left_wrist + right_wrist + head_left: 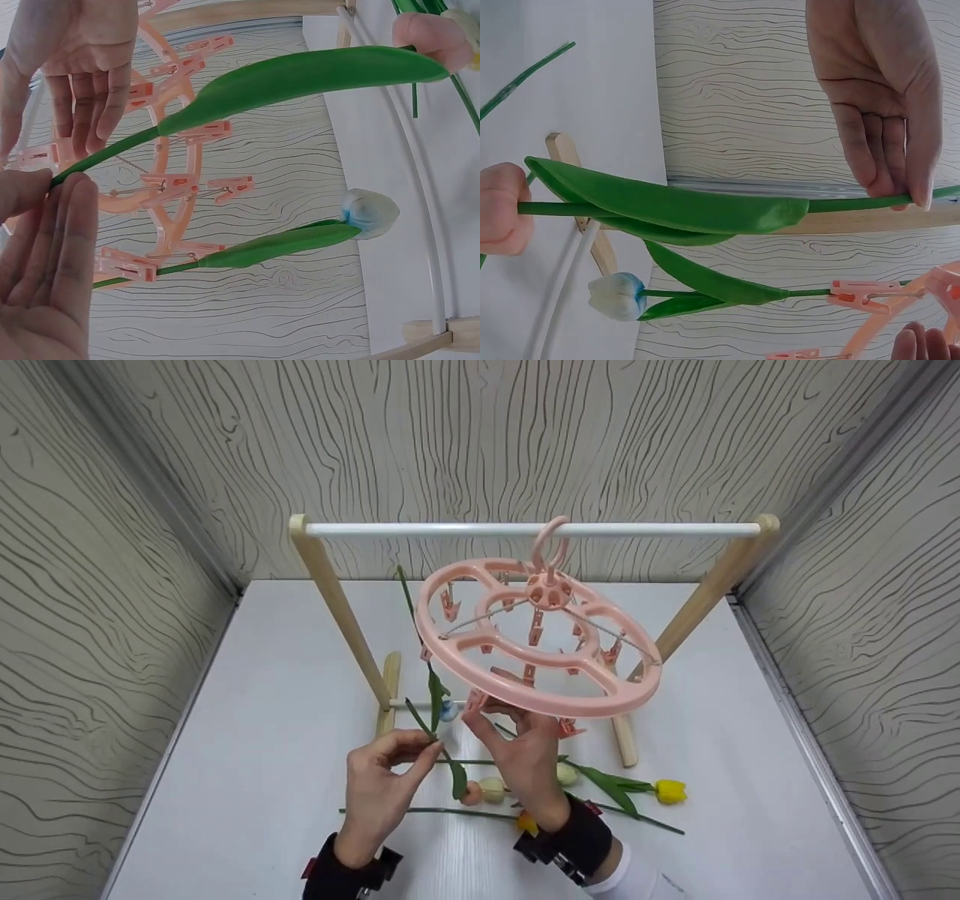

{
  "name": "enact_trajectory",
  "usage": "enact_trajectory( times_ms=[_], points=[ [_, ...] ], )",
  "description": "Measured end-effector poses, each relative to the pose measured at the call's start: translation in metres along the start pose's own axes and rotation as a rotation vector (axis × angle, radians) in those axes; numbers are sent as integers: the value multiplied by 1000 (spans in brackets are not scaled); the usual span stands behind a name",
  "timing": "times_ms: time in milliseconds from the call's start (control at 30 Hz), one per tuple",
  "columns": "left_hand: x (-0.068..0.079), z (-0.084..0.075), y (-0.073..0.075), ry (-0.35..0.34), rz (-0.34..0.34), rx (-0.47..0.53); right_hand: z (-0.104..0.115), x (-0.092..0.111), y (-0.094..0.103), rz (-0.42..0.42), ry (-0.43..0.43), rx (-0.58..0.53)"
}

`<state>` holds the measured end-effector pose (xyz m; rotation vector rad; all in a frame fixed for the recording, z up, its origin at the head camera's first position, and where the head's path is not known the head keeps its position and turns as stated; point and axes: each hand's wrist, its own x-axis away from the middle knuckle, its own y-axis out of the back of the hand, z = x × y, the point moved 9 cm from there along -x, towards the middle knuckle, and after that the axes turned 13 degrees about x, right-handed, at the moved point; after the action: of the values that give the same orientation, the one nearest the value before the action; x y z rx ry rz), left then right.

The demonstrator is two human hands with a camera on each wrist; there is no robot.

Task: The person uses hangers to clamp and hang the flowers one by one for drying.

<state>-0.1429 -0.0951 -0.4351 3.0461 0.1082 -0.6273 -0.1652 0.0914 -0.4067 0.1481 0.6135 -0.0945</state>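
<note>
My left hand point(381, 786) pinches the green stem of a peach-pink artificial tulip point(501, 210), whose bloom hangs downward. My right hand point(529, 761) is at the front rim of a round pink clip hanger point(517, 690), thumb and fingers pinching one of its clothespins point(475, 702). In the left wrist view, the pinched stem end lies just below the right fingers. Beside it, a blue-and-white tulip point(371, 213) hangs bloom-down, its stem held in another clothespin point(126, 264). Only the right fingertips point(922, 346) show in the right wrist view.
The hanger hooks over a white rod point(427, 529) on a wooden-legged stand point(341, 615). On the white table point(247, 765) lie several more tulips, among them a yellow one point(670, 791) at right and an orange one point(527, 822) near the right wrist. Wood-patterned walls point(420, 450) enclose the table.
</note>
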Motion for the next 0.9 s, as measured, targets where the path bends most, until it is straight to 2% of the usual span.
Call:
enact_trajectory(
  times_ms=[233,567,767,900],
  points=[
    [-2,-1,0,-25,5,-8,1,-7,4,-53,-28,-89],
    [-2,-3,0,-48,7,-11,1,-9,7,-76,-65,-76],
    [-4,-5,2,-75,11,-9,3,-8,4,-35,-40,-86],
    [-7,-8,4,-98,14,3,5,-9,-3,42,6,-59]
  ],
)
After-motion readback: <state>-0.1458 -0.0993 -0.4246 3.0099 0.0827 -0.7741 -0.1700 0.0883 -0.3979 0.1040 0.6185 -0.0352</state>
